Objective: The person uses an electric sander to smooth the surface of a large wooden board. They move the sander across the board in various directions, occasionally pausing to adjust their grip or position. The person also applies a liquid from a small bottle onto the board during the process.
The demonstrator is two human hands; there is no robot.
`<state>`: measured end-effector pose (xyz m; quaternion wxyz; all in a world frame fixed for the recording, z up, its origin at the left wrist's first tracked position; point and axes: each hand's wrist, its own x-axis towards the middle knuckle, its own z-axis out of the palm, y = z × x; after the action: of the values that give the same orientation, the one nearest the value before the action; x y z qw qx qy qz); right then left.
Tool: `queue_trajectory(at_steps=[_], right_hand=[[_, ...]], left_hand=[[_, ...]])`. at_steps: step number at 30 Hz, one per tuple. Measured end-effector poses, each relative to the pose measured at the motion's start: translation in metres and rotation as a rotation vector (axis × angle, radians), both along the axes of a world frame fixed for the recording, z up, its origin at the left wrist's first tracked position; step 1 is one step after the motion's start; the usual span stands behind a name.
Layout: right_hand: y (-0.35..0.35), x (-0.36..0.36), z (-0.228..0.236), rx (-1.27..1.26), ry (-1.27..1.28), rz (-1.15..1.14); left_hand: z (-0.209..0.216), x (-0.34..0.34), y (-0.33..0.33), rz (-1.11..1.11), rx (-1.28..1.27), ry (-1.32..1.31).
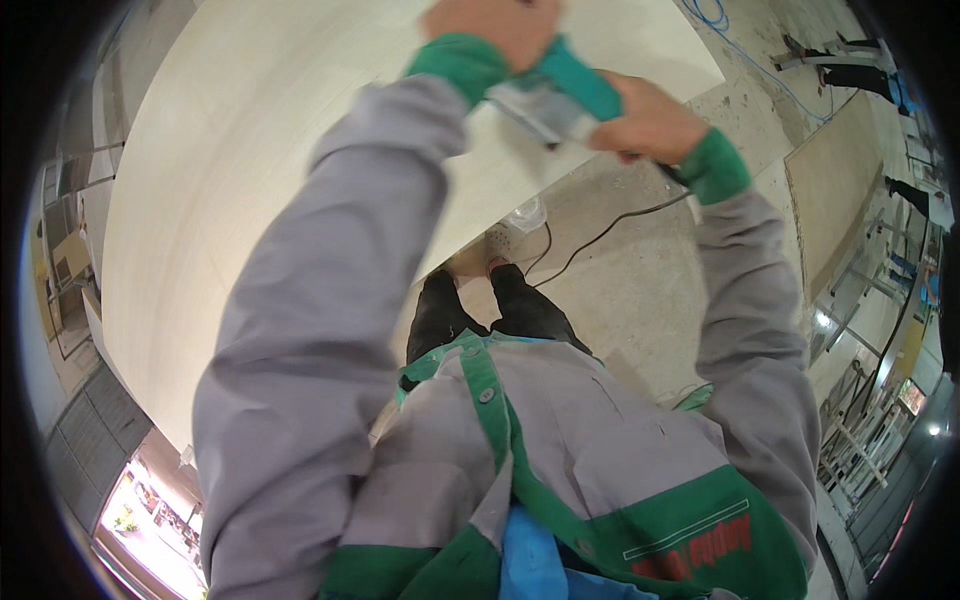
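Note:
A teal corded power tool (580,80) with a silver-grey metal side is held above the pale wooden board (250,150), close to the board's near right edge. My right hand (655,118) wraps round its rear end, thumb along the side. At the front end is my left hand (495,30), closed against the tool; the upper rim of the picture cuts it off and motion smears it. Blur hides the tool's exact kind and whether its underside touches the board. A dark cord (625,215) trails from beside my right wrist to the floor.
The large board fills the upper left, its edge running diagonally by my legs. A clear plastic piece (528,213) lies on the concrete floor (650,270) beneath that edge. A blue hose (750,45) curls at upper right, near another flat panel (835,185) and people standing farther off.

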<state>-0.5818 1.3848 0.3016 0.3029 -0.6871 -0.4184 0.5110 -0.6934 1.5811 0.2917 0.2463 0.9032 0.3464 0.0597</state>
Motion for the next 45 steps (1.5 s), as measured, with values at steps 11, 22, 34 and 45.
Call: queue_trajectory(at_steps=[11, 22, 34, 45], right_hand=[[-0.056, -0.064, 0.025, -0.382, -0.149, 0.132], [0.064, -0.370, 0.021, -0.303, -0.281, 0.883], [0.182, -0.746, -0.025, 0.105, -0.084, 1.307], [0.208, -0.643, -0.001, 0.140, -0.476, 1.177]], left_hand=[[-0.005, -0.134, -0.105, 0.042, -0.136, -0.378], [0.006, -0.487, -0.122, 0.752, 0.040, -0.428], [-0.020, -0.865, -0.080, 1.110, 0.203, -0.138], [-0.020, -0.753, -0.016, 1.073, 0.102, -0.088]])
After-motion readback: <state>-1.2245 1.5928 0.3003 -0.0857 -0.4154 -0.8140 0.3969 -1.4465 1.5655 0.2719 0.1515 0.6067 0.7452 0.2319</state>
